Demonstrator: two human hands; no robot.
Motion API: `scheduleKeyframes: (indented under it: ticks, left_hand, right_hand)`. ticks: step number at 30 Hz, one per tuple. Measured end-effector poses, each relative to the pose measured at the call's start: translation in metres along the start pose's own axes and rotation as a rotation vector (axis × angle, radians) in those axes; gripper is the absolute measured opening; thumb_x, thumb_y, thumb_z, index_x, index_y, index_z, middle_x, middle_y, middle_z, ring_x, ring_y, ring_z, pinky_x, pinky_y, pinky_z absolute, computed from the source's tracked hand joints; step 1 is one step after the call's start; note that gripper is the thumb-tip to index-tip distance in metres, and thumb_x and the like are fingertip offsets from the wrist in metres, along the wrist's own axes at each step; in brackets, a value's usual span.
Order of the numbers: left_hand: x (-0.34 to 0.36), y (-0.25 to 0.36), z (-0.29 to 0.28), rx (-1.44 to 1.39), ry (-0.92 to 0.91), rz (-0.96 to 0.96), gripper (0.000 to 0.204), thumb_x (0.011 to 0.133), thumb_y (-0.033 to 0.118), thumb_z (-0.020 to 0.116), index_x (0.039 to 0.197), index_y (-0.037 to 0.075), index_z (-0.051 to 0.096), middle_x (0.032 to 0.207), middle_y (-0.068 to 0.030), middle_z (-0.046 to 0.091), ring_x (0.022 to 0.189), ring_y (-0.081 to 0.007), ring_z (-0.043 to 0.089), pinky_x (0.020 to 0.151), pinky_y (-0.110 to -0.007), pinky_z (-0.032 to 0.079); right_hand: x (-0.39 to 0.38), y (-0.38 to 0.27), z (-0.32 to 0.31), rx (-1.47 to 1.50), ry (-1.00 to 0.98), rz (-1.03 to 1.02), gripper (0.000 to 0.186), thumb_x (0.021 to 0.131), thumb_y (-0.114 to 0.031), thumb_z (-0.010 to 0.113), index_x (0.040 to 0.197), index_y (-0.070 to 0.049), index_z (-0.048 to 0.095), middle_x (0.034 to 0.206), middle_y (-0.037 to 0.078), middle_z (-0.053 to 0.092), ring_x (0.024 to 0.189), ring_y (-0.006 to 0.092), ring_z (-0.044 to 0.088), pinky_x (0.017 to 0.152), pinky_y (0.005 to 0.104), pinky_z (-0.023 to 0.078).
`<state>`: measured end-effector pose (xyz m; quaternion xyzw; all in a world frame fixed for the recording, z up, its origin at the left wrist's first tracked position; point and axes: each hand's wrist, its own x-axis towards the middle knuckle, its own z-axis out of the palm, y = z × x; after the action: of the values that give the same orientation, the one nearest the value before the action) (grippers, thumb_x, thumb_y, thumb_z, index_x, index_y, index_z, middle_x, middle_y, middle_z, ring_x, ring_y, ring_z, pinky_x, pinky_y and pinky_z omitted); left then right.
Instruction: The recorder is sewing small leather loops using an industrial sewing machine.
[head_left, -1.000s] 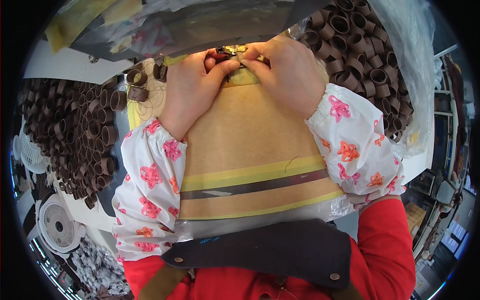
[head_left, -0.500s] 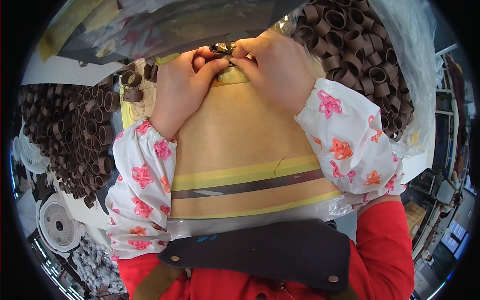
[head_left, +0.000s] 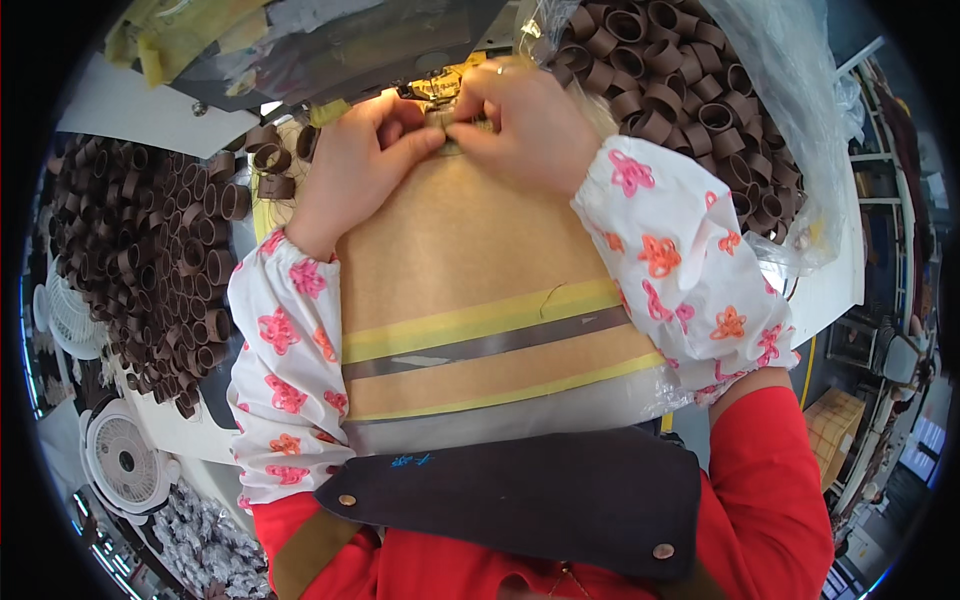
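Observation:
My left hand [head_left: 362, 165] and my right hand [head_left: 525, 125] meet beneath a grey sewing machine head [head_left: 370, 60], close to its lit metal presser foot area [head_left: 425, 88]. Thumbs and fingertips of both are pinched together around a small piece that they mostly cover, so I cannot make out what it is. Under my wrists lies a tan work surface [head_left: 460, 235], crossed by yellow tape and a dark strip. Just left of my left hand sit a few loose brown rings [head_left: 275, 187] with thin threads around them.
A big pile of brown rings [head_left: 150, 250] spreads over the left of the table. More brown rings [head_left: 690, 100] fill a clear plastic bag [head_left: 815, 110] at the right. A white fan [head_left: 125, 460] stands lower left, and shelves [head_left: 885, 200] line the far right.
My view has shifted slightly. Both hands still pinch at the same place under the machine, with the fingertips drawn a little closer together and more of the lit metal parts showing.

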<state>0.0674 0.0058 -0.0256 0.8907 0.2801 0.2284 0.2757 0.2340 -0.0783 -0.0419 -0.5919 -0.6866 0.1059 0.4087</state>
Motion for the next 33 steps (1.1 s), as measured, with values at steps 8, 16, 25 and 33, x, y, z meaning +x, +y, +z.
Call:
scheduleKeyframes:
  ticks: [8, 16, 25, 33]
  left_hand:
    - [-0.020, 0.012, 0.012, -0.209, -0.113, -0.021, 0.022, 0.072, 0.020, 0.071, 0.072, 0.002, 0.058, 0.050, -0.0023, 0.046, 0.046, -0.0109, 0.040, 0.045, -0.025, 0.035]
    - [-0.017, 0.020, 0.010, -0.388, 0.152, 0.101, 0.015, 0.086, 0.017, 0.054, 0.086, 0.004, 0.060, 0.063, -0.0100, 0.054, 0.057, -0.0200, 0.053, 0.065, -0.029, 0.044]
    - [-0.023, 0.013, -0.011, 0.262, -0.039, 0.088, 0.013, 0.083, 0.021, 0.057, 0.081, 0.009, 0.062, 0.052, -0.0039, 0.053, 0.053, -0.0221, 0.052, 0.080, -0.036, 0.035]
    - [-0.014, 0.008, -0.001, 0.084, 0.026, -0.110, 0.022, 0.077, 0.025, 0.066, 0.091, 0.008, 0.066, 0.048, -0.0022, 0.053, 0.042, -0.0121, 0.044, 0.064, -0.030, 0.037]
  right_hand:
    - [-0.027, -0.024, -0.004, 0.140, -0.009, 0.155, 0.012, 0.074, -0.009, 0.065, 0.083, -0.001, 0.060, 0.064, 0.005, 0.056, 0.057, 0.0099, 0.051, 0.051, 0.0241, 0.040]
    - [-0.025, -0.034, -0.007, 0.259, -0.236, 0.163, 0.014, 0.078, -0.006, 0.061, 0.092, -0.006, 0.059, 0.066, 0.004, 0.057, 0.061, 0.0070, 0.054, 0.054, 0.0236, 0.042]
    - [-0.013, -0.025, -0.016, 0.261, -0.241, 0.108, 0.015, 0.074, -0.004, 0.062, 0.089, -0.006, 0.061, 0.063, 0.003, 0.054, 0.054, 0.0121, 0.052, 0.048, 0.0265, 0.040]
    - [-0.008, -0.007, 0.002, 0.209, 0.061, 0.035, 0.007, 0.071, -0.003, 0.062, 0.074, 0.000, 0.056, 0.072, 0.012, 0.054, 0.062, 0.0264, 0.055, 0.056, 0.0338, 0.044]
